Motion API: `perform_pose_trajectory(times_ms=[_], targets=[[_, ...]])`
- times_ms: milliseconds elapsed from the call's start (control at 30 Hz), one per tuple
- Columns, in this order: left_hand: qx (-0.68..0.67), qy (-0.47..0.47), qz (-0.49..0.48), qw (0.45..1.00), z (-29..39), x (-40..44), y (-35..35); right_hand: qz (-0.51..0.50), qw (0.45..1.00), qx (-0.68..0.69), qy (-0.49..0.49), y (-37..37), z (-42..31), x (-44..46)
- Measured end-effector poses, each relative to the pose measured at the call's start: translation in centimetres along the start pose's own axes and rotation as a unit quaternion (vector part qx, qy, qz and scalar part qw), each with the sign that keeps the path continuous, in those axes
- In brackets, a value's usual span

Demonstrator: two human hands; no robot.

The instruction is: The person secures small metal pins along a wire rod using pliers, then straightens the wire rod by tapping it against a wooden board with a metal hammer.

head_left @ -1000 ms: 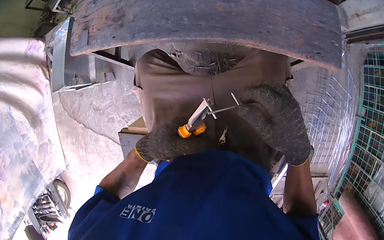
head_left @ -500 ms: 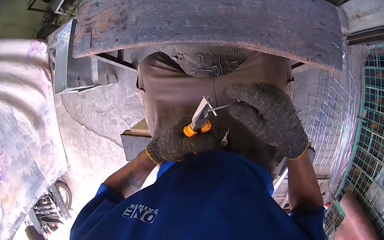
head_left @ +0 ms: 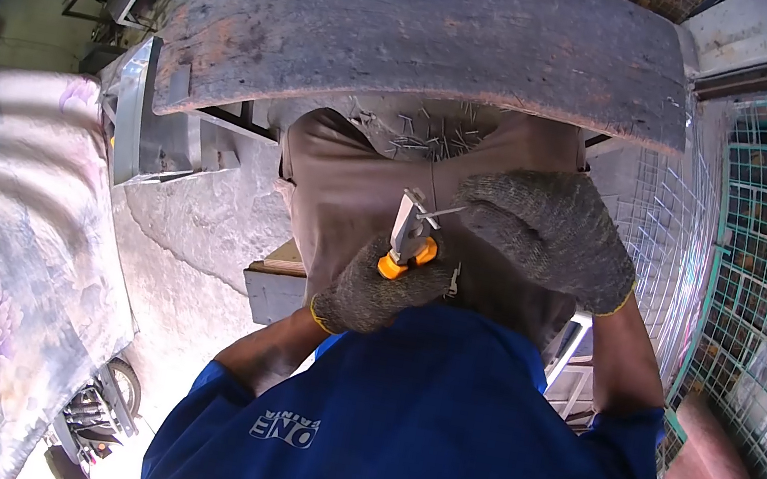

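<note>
My left hand (head_left: 380,290), in a dark knitted glove, is closed around the orange-handled pliers (head_left: 410,244), whose jaws point away from me above my lap. A thin metal rod (head_left: 444,213) runs from the jaws towards my right hand (head_left: 552,232). That hand wears a matching glove, and its fingers are pressed together at the rod's far end. At the jaws, a short metal piece (head_left: 426,216) crosses the rod; how the two are joined is too small to tell.
A worn wooden bench top (head_left: 418,32) spans the space before my knees. Several loose metal rods (head_left: 436,137) lie on the floor under it. Green wire mesh (head_left: 763,273) stands at the right; a flowered cloth (head_left: 12,279) covers something at the left.
The pliers and my left hand have shifted slightly right. My right hand's fingers have come closer together, and less of the rod shows between the hands.
</note>
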State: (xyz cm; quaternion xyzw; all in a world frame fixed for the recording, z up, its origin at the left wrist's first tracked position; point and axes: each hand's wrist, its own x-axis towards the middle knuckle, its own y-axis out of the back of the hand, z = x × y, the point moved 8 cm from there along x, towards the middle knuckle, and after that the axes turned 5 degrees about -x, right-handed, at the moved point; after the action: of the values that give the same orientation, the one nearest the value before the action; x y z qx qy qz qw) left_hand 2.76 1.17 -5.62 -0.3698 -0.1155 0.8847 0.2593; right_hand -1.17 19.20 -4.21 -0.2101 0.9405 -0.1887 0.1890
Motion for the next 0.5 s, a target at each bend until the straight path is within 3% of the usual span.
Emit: perform_pose_trajectory(times_ms=[67, 133, 167, 200, 233, 267, 300, 333, 467, 500], targets=[[0.000, -0.002, 0.001, 1.000, -0.7, 0.2, 0.1, 0.012, 0.999, 0.010, -0.033, 0.5, 0.5, 0.0], [-0.043, -0.045, -0.011, 0.998, -0.7, 0.5, -0.1, -0.012, 0.990, -0.132, 0.043, 0.1, -0.5, 0.3], [-0.044, -0.045, -0.011, 0.998, -0.4, 0.5, -0.3, -0.012, 0.990, -0.132, 0.043, -0.1, -1.1, 0.3], [0.024, -0.026, 0.000, 0.999, -0.2, 0.7, -0.3, -0.021, 0.873, -0.463, 0.151, -1.4, -3.4, -0.1], [0.091, -0.008, 0.011, 0.996, 0.0, 0.8, -0.3, -0.028, 0.637, -0.732, 0.240, -3.3, -4.2, -0.7], [0.091, -0.009, 0.012, 0.996, -0.5, 1.2, 0.0, -0.029, 0.637, -0.732, 0.240, -3.3, -3.9, -0.7], [0.235, -0.198, 0.021, 0.951, 1.3, 1.1, -0.1, -0.004, 0.644, -0.726, 0.242, -3.1, -3.7, -0.8], [0.367, -0.376, 0.030, 0.850, 3.2, -0.1, -1.3, 0.020, 0.651, -0.719, 0.244, -2.9, -3.6, -0.9], [0.399, -0.350, 0.057, 0.846, 3.6, 0.6, -1.1, 0.034, 0.674, -0.709, 0.205, -2.4, -3.0, -1.0], [0.262, -0.177, 0.042, 0.948, 2.0, 1.6, 0.1, 0.028, 0.716, -0.673, 0.182, -2.1, -3.0, -1.0]])
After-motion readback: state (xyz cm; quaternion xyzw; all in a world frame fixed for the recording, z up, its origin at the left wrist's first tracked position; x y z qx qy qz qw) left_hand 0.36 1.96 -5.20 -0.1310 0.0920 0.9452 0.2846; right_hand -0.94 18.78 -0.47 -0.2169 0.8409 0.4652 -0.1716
